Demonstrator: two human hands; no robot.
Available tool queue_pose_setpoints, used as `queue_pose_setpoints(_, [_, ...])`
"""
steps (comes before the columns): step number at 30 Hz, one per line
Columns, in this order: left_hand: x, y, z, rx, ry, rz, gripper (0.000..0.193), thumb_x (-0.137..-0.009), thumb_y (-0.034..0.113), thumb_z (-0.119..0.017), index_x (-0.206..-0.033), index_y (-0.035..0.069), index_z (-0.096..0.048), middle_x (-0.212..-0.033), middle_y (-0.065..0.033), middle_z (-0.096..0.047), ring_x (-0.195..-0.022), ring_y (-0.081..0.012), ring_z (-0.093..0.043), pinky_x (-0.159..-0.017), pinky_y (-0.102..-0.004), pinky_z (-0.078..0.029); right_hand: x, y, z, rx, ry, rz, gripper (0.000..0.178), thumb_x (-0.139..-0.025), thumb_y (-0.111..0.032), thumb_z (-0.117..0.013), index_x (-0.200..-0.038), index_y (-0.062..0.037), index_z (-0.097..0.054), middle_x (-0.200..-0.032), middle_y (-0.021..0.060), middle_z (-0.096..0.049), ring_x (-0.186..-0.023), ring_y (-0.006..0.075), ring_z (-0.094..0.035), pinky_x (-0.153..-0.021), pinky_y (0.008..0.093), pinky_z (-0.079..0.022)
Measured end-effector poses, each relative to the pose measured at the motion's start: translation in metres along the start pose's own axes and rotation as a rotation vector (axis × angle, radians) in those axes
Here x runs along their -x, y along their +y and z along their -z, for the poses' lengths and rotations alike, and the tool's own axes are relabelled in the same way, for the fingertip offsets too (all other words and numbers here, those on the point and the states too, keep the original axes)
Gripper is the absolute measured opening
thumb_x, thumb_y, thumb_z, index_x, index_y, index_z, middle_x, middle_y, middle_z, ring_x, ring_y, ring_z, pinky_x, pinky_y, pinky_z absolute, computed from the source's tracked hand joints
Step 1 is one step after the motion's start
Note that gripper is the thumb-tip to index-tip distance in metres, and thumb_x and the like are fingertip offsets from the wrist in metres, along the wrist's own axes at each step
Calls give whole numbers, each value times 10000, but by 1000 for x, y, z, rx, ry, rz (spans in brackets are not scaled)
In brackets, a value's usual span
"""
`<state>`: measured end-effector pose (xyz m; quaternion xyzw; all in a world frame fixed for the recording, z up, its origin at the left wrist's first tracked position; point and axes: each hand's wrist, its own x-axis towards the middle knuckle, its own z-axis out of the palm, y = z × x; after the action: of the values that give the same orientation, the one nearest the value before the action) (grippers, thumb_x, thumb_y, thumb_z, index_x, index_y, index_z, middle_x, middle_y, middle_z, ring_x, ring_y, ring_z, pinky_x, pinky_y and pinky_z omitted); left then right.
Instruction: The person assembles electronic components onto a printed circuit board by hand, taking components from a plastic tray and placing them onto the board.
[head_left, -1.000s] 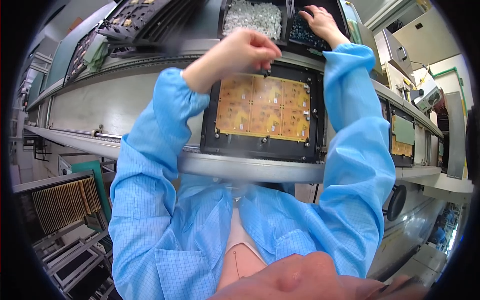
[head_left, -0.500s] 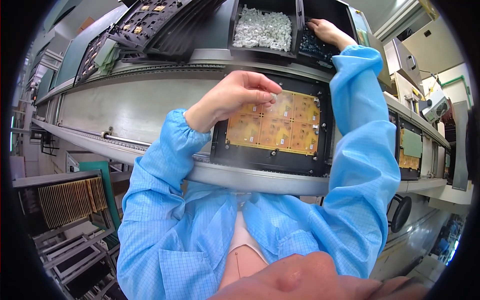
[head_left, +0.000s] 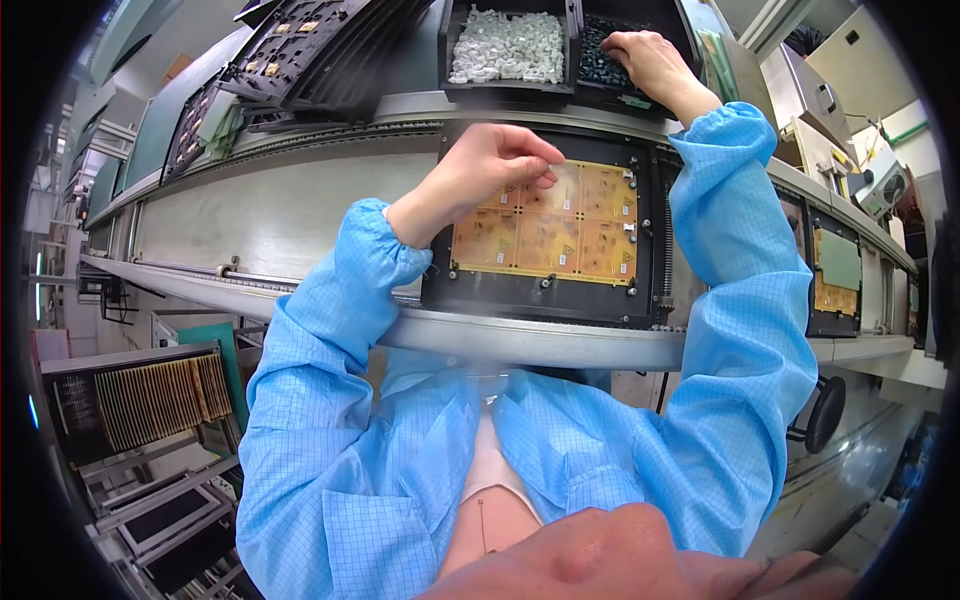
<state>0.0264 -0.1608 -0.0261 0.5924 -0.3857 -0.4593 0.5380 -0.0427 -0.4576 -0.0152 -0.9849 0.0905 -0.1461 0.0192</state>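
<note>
Metal conveyor (head_left: 290,200), orange circuit panel (head_left: 548,246) partly under left hand (head_left: 490,168)

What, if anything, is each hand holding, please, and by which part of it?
That cannot be told: the left hand has a pinch-like grip over the orange panel, contents unclear; the right hand is at the dark parts, any hold unclear.

Right hand (head_left: 650,68) at dark parts (head_left: 596,68), yellow panel (head_left: 546,243)
</note>
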Motion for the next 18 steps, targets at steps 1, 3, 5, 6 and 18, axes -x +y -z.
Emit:
queue_pose_setpoints(1, [-2,2,-3,-83,27,-70,176,-925,43,-634,-1066,-53,-675,-938,-103,-717,-842,-145,-704,-676,-252,-545,1,1,-2,18,58,12,183,-951,-166,-598,-1082,-83,-695,-1032,136,-712,-987,344,-664,-878,429,-529])
queue_pose_setpoints(3, [-8,2,-8,-137,61,-92,146,-915,39,-637,-1037,-22,-688,-910,-71,-712,-842,-129,-695,-722,-268,-553,4,1,-4,70,80,-16,184,-956,-179,-592,-1073,-84,-697,-1021,134,-712,-986,344,-660,-874,430,-530])
queue_pose_setpoints(5, [-15,-2,-12,-547,154,-275,202,-869,44,-652,-1059,-5,-695,-959,-92,-730,-848,-156,-697,-770,-290,-553,8,2,-4,120,100,-43,187,-960,-191,-586,-1065,-84,-700,-1010,132,-712,-984,343,-655,-870,431,-531])
queue_pose_setpoints(6, [-19,-5,-15,-551,150,-273,202,-869,44,-652,-1059,-5,-695,-959,-92,-730,-848,-156,-697,-770,-290,-553,11,6,-3,103,176,28,182,-961,-187,-587,-1056,-86,-703,-999,128,-708,-973,342,-647,-863,431,-532])
queue_pose_setpoints(18, [-43,-37,-27,-1045,271,-641,130,-773,52,-700,-893,102,-699,-842,-23,-712,-841,-233,-637,-781,-366,-499,84,-38,21,-223,545,91,139,-934,-99,-624,-1034,-48,-706,-868,106,-598,-818,287,-610,-740,374,-475])
